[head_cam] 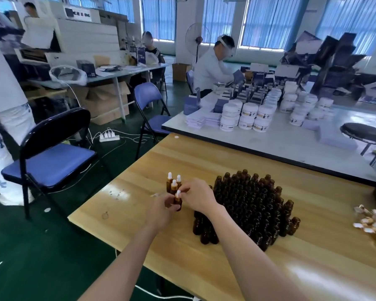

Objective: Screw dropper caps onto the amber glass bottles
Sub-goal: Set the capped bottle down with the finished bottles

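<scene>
Holding the bottle: the left hand (161, 210) has its fingers curled round the lower body of one small amber bottle (178, 204), which is upright over the left part of the wooden table (204, 161); whether its base touches the wood, I cannot tell.
Cap end: the right hand (198, 196) pinches the white dropper cap (178, 193) on that bottle's neck between thumb and fingertips.
Finished lot: three capped bottles (173, 184) stand upright and close together, just behind the hands.
Waiting lot: a big packed block of open bottles (248, 205) sits just right of the hands, and the right forearm passes over its near left corner.
Cap supply: a heap of loose caps (371, 224), gold and white, lies at the table's far right edge, well apart from both hands.
Stray bit: a small white piece (154, 194) lies on the wood just left of the hands.
Around: a blue folding chair (50, 161) stands left of the table; beyond it, a white table (269, 142) carries stacked white jars (243, 118), with a seated person (211, 66) at its far side.
</scene>
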